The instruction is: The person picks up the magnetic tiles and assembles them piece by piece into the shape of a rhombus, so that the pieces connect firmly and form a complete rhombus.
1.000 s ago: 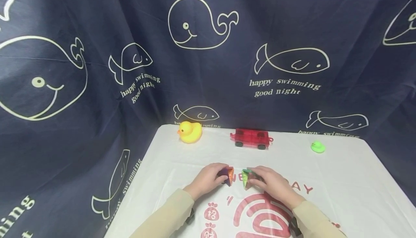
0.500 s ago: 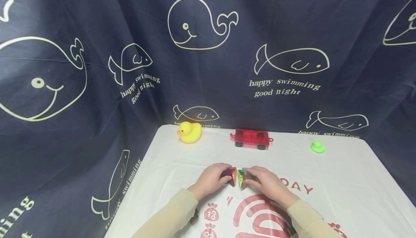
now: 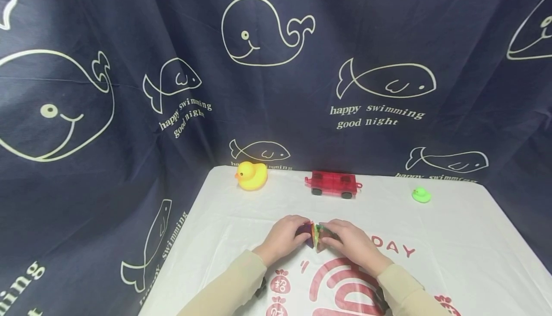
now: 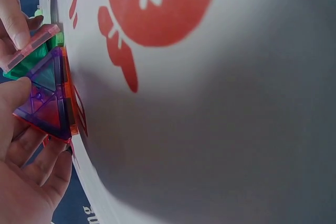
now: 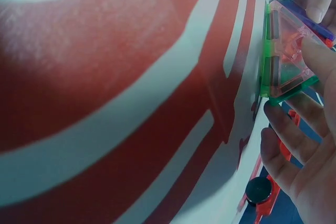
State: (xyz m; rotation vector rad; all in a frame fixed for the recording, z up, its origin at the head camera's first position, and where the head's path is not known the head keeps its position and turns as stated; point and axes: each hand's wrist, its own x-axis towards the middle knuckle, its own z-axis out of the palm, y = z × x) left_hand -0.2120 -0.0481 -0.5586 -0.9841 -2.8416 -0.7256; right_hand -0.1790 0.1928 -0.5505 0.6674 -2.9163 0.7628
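Note:
My left hand [image 3: 285, 237] holds a small pyramid of translucent magnetic tiles [image 4: 48, 90], with purple and orange triangles showing. In the left wrist view the thumb presses its purple face, and the other fingers lie behind and below. My right hand [image 3: 350, 239] grips a second pyramid of magnetic tiles [image 5: 287, 53], pink and green, its thumb on the pink face. The two pyramids stand side by side at the middle of the table, their facing sides right against each other in the head view. Both are low on the white cloth.
Along the back of the white-covered table [image 3: 388, 210] stand a yellow rubber duck [image 3: 252, 176], a red translucent wheeled car base [image 3: 333, 184] and a small green duck [image 3: 421, 194]. A dark blue curtain [image 3: 276, 100] with whale and fish drawings hangs behind and at the sides.
Both hands have drawn toward each other. The gap between the two tile pyramids has closed, the right one moving left and the left one moving slightly right. Ducks and car base have not moved.

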